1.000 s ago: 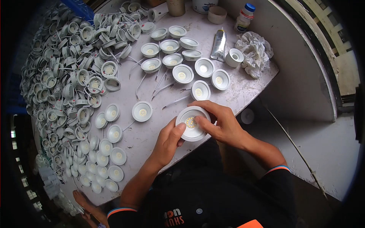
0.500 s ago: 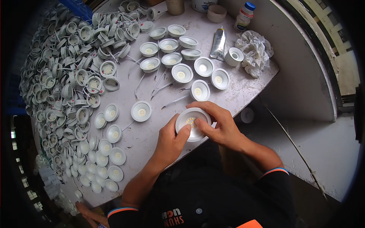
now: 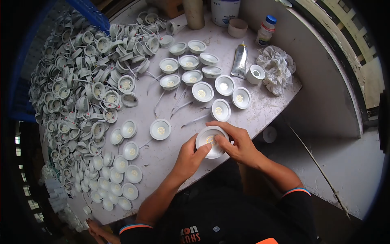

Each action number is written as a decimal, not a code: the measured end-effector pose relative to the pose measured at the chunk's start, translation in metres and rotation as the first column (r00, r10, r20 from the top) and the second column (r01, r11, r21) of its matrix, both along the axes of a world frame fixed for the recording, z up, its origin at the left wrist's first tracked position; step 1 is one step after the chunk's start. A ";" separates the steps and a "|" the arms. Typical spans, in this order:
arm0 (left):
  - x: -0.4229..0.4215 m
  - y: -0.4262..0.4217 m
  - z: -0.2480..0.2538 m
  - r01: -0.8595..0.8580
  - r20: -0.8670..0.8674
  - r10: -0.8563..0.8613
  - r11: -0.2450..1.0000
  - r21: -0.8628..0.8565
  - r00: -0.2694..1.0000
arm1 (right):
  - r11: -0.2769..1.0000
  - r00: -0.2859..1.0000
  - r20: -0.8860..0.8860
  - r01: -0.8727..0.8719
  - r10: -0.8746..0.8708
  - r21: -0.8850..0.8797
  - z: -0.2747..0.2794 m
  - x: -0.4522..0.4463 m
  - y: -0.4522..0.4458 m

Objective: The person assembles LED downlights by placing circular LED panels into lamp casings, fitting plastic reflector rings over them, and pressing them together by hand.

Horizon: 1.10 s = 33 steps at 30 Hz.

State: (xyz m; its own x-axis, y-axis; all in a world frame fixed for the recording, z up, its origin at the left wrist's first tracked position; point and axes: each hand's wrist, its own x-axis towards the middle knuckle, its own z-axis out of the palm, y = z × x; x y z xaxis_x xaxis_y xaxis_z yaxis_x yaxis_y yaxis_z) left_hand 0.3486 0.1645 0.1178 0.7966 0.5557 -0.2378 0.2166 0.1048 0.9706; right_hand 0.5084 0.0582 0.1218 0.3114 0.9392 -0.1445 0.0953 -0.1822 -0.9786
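Observation:
Between my two hands I hold a round white LED downlight (image 3: 212, 152) over the table's front edge, its dished face turned up. My left hand (image 3: 190, 157) grips the rim from the left, its thumb inside the dish by the yellow-dotted LED disc. My right hand (image 3: 239, 144) wraps the right side, with its thumb pressed inside too. Just beyond stands another downlight (image 3: 221, 110), face up, and one more downlight (image 3: 160, 129) lies to the left with its cable trailing. The undersides of my fingers are hidden.
A large heap of downlight housings (image 3: 85, 81) covers the table's left side. Finished-looking lamps (image 3: 130, 191) cluster at front left. At the back right are a metal tube (image 3: 240, 61), white cup (image 3: 255, 74), crumpled cloth (image 3: 276, 67) and blue-capped bottle (image 3: 266, 30). Another person's hand (image 3: 95, 228) shows at lower left.
The whole view has shifted, so the table and things appear lower and farther right. Both hands keep hold of the downlight, thumbs still inside its dish.

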 end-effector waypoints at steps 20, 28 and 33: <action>0.042 0.098 -0.101 -0.372 -0.054 0.377 0.924 0.092 0.925 | 0.999 0.998 0.047 0.032 -0.032 -0.003 -0.036 0.038 0.014; -0.021 0.133 -0.030 -0.264 -0.081 0.452 0.648 0.714 0.888 | 0.999 1.000 -0.014 0.017 -0.017 -0.043 -0.038 0.037 0.015; -0.062 0.244 -0.045 0.021 -0.157 0.499 0.266 0.964 0.852 | 0.998 0.995 -0.092 0.033 -0.038 -0.056 -0.032 0.030 0.024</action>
